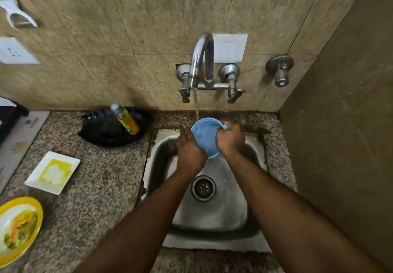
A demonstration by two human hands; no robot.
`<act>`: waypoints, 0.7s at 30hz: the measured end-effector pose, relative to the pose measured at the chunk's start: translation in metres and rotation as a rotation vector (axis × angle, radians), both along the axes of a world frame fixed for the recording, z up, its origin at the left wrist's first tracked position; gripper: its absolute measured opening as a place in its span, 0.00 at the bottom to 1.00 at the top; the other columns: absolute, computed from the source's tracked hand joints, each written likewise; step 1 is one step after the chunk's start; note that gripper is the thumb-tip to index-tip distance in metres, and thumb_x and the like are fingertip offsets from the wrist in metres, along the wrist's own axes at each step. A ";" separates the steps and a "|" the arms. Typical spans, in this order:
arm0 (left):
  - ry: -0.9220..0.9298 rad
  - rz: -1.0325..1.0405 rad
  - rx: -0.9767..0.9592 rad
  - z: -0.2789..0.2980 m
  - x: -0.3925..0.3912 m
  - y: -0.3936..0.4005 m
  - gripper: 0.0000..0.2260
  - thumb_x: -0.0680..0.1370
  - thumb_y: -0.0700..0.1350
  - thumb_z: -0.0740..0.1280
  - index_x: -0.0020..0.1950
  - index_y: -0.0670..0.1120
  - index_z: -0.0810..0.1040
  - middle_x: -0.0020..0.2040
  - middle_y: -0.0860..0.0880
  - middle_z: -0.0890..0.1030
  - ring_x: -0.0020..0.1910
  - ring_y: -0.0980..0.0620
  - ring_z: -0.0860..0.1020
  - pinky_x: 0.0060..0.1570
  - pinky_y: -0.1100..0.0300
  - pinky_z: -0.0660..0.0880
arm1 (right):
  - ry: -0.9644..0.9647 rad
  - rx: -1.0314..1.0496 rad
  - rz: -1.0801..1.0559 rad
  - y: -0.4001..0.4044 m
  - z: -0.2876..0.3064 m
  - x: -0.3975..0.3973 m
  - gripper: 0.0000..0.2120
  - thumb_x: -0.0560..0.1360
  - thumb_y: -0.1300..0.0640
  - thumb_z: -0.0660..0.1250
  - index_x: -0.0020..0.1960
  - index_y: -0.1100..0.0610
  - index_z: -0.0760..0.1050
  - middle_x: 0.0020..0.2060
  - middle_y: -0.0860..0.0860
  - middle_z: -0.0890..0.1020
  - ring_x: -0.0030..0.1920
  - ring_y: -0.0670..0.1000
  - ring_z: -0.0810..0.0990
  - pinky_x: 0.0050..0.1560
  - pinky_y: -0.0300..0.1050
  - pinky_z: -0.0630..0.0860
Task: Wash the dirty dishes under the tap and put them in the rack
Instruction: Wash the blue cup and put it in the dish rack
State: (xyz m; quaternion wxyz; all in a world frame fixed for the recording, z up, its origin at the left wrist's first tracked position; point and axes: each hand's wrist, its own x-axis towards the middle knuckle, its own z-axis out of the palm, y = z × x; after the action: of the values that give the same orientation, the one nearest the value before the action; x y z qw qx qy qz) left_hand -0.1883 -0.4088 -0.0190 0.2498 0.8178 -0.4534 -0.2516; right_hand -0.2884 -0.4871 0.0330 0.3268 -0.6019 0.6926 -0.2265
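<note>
A small blue plastic bowl (205,136) is held tilted over the steel sink (225,209), right under the running stream from the tap (201,60). My right hand (230,139) grips its right rim, fingers curled round the edge. My left hand (189,150) is against the bowl's left side; how its fingers lie is hidden. A white square plate (53,172) with yellow residue lies on the counter at the left. A yellow-rimmed bowl (19,228) with food scraps sits at the near left edge.
A black tray (116,127) behind the counter holds a bottle of yellow dish liquid (125,118) and a dark scrubber. A second valve (279,70) sticks out of the wall at the right. A side wall closes off the right. A stove edge (17,143) lies far left.
</note>
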 end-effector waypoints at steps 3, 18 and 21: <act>-0.345 -0.218 0.005 -0.003 -0.003 0.015 0.33 0.84 0.56 0.47 0.83 0.37 0.51 0.83 0.35 0.46 0.83 0.38 0.41 0.82 0.44 0.44 | -0.023 0.021 -0.008 -0.002 -0.005 -0.005 0.14 0.75 0.58 0.65 0.58 0.50 0.84 0.52 0.56 0.86 0.54 0.62 0.82 0.52 0.50 0.78; -1.081 -0.912 0.303 0.025 0.036 0.011 0.28 0.84 0.58 0.57 0.76 0.40 0.72 0.77 0.38 0.71 0.82 0.40 0.56 0.81 0.43 0.46 | -0.062 0.009 0.189 0.004 -0.015 0.006 0.12 0.74 0.59 0.65 0.52 0.54 0.85 0.44 0.55 0.87 0.45 0.57 0.83 0.45 0.47 0.79; -0.861 -0.909 0.287 0.026 0.031 0.007 0.16 0.82 0.46 0.59 0.61 0.43 0.82 0.60 0.41 0.83 0.69 0.40 0.75 0.77 0.46 0.61 | -0.063 -0.027 0.135 0.003 -0.015 0.005 0.12 0.73 0.59 0.64 0.51 0.53 0.85 0.44 0.56 0.86 0.46 0.60 0.83 0.45 0.48 0.79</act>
State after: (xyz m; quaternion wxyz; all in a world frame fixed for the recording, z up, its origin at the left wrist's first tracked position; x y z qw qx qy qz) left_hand -0.1578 -0.4021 0.0075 -0.1983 0.5970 -0.7764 -0.0397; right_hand -0.2836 -0.4843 0.0180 0.3547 -0.6442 0.6367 -0.2319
